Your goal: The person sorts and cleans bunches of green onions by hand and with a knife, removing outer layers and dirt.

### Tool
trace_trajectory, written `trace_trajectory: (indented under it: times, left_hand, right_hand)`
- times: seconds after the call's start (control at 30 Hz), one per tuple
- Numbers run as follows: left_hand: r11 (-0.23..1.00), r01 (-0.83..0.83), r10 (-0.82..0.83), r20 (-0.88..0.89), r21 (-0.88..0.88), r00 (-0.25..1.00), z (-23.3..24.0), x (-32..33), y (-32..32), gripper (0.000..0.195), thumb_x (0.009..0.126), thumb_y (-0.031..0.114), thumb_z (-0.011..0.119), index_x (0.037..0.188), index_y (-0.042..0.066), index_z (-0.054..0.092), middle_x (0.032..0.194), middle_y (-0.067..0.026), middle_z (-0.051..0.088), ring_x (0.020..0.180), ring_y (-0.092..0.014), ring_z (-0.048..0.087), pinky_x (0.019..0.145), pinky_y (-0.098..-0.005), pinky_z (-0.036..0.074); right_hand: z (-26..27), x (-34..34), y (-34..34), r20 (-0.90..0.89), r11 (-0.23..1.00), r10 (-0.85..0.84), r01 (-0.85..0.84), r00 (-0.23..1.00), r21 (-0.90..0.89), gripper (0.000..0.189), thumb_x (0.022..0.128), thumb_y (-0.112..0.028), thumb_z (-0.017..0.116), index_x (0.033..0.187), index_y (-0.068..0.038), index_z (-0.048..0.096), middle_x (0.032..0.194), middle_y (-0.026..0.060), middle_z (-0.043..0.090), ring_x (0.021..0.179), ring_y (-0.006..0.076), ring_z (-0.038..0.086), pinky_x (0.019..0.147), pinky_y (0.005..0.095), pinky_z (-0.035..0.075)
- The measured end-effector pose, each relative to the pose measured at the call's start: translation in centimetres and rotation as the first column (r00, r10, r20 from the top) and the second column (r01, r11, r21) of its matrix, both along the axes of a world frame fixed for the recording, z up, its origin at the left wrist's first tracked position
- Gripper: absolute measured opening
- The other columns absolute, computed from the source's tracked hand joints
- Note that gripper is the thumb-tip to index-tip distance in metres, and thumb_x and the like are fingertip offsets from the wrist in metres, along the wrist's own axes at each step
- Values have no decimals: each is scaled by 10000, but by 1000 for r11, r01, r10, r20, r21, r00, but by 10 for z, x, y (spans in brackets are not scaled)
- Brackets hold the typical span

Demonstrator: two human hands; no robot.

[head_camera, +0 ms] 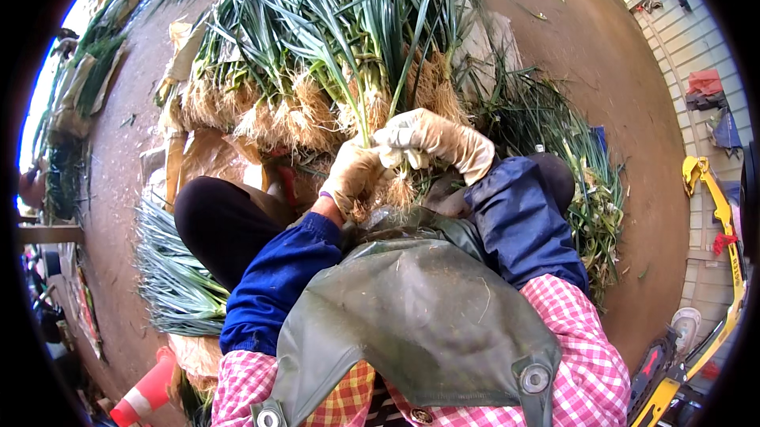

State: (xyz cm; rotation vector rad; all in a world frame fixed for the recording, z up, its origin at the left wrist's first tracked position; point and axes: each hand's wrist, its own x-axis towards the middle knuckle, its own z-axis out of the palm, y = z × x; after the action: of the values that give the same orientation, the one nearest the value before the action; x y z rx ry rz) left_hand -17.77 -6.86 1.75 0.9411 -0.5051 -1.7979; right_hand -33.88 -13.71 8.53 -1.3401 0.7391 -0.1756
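My left hand [351, 175], in a soiled pale glove, closes round the stems of a few green garlic plants [363, 118]. My right hand [442, 139], gloved alike, bends over the same stems with its fingertips against my left hand. White stem bases and a tuft of roots [401, 191] hang below my fingers, above my lap. Just beyond both hands stands a broad heap of green garlic [309, 29], leaves pointing away and tangled tan roots [291, 115] towards me. My fingers hide part of the held stems.
Brown paper sacking [217, 160] lies left of my hands. More green garlic [172, 272] is stacked beside my left knee. Loose leaves and trimmings [594, 207] pile up at the right. A red-and-white traffic cone [144, 388] leans lower left; a yellow jointed arm [727, 249] stands far right.
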Motion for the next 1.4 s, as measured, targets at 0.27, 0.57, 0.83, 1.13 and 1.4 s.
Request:
trace_trajectory:
  times: [0.27, 0.57, 0.83, 1.13, 1.4]
  left_hand:
    - [1000, -3, 2, 115, 14, 993, 42, 9, 1, 259, 925, 223, 564, 997, 3, 681, 654, 54, 528, 504, -22, 423, 420, -169, 331]
    - [987, -160, 135, -396, -31, 908, 40, 35, -11, 172, 890, 159, 593, 958, 0, 597, 810, -76, 640, 650, -159, 601, 563, -268, 505]
    - [974, -119, 194, -436, 192, 879, 21, -4, -11, 199, 900, 160, 584, 1025, 7, 605, 896, -75, 666, 743, -174, 646, 671, -310, 550]
    - [986, -128, 161, -393, 109, 905, 19, 1, -4, 270, 844, 70, 597, 1105, 0, 590, 975, -61, 659, 852, -159, 635, 795, -282, 509]
    - [962, -273, 246, -362, -25, 899, 15, -8, -16, 330, 822, 50, 597, 1148, 6, 576, 1029, -55, 645, 911, -160, 612, 855, -286, 479]
  right_hand:
    - [-136, -14, 8, -506, 993, -73, 110, 859, 44, 336, 828, -386, 662, 764, -56, 667, 636, 56, 623, 528, 118, 552, 483, 270, 440]
    - [-10, -20, -14, -344, 956, -271, 211, 899, -202, 237, 911, -239, 580, 962, -14, 632, 778, 72, 650, 706, 144, 604, 625, 311, 502]
    - [-6, 22, -21, -6, 861, -506, 504, 863, -73, 167, 853, -209, 662, 846, -52, 605, 704, 16, 575, 579, 89, 504, 508, 231, 399]
    - [-51, 33, -9, -13, 736, -607, 556, 795, -386, 276, 864, -287, 625, 803, -19, 610, 645, 39, 561, 569, 132, 492, 560, 291, 409]
    - [-68, 43, -37, -111, 559, -643, 366, 758, -744, 308, 865, -282, 603, 766, 10, 588, 612, 106, 557, 541, 180, 535, 526, 324, 417]
